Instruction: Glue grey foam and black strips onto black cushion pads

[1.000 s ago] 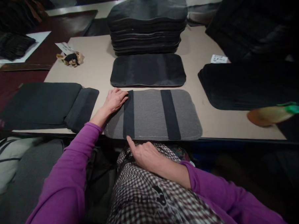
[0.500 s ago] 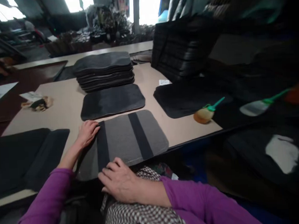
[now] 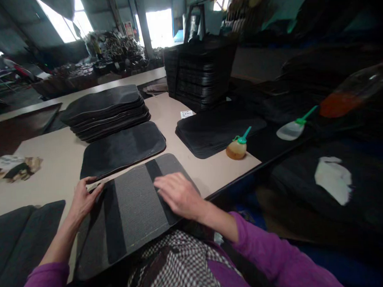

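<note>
Here the grey pad [image 3: 133, 205] lies flat at the near edge of the tan table [image 3: 52, 158], long axis along that edge; left hand [image 3: 82, 201] and right hand [image 3: 177, 195] rest on it, fingers open, in a dim workshop hall

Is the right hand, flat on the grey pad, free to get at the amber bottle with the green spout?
Probably yes: only bare table separates the right hand from the amber bottle, which stands near the edge.

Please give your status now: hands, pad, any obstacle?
Left hand on grey pad, far left corner. Right hand flat, open, on its right black strip. Pad lies on table. Black pad just beyond.
</note>
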Tool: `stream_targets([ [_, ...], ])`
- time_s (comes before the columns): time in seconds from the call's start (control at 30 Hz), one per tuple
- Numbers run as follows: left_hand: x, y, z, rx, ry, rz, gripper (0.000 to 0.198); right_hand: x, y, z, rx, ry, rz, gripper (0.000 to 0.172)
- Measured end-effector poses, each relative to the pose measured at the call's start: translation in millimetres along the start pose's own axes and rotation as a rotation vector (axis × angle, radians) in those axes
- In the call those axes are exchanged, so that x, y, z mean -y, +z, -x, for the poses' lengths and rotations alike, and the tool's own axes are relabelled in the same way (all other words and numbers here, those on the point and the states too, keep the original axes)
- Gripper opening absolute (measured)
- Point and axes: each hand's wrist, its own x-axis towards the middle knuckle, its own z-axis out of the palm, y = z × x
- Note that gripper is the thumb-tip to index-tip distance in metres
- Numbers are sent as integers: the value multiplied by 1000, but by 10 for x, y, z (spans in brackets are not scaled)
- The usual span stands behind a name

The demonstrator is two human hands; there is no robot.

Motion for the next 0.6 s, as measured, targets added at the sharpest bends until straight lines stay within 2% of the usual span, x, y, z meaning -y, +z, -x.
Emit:
stream_targets([
  [0.07, -64, -56, 33, -23, -17, 46, 67, -636, -166, -46, 22, 315, 209, 34],
  [0.1, -117, -76, 53, -27, -11, 59, 67, -949, -226, -69, 9, 427, 266, 38],
  [0.2, -375, -83, 118, 3, 11, 72, 63, -1702, -309, -117, -6, 619, 358, 44],
  [0.27, -615, -46, 149, 37, 41, 83, 60, -1982, -303, -119, 17, 667, 380, 37],
  [0.33, -887, 21, 157, 58, 94, 101, 57, -2099, -281, -97, 33, 695, 392, 29],
  [0.4, -1175, 117, 141, 78, 153, 132, 53, -2114, -273, -61, 26, 715, 399, 27],
  [0.53, -1786, 413, 55, 162, 286, 251, 42, -2001, -319, -1, -65, 696, 359, 26],
  [0.6, -2097, 606, 1, 254, 283, 389, 42, -1877, -343, 2, -139, 652, 314, 29],
])
